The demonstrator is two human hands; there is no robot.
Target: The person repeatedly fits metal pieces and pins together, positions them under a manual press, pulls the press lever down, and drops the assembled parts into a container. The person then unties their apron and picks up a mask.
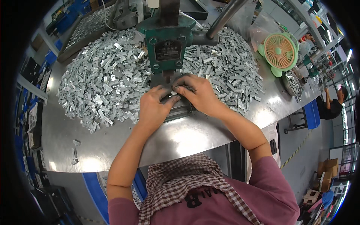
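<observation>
Both of my hands are close together under the head of a green hand press, just in front of its ram. Between thumb and fingers, my right hand pinches a small silvery metal piece. My left hand is beside it, fingers curled and thumb bent in toward them; what it grips is mostly hidden. The dark press base lies below my hands. A big heap of small grey metal pieces spreads left of the press, and another heap lies on its right.
The shiny metal table has a few loose pieces at its left. The press lever slants up to the right. A green fan and a pan of pieces stand at the right. Another person sits farther off.
</observation>
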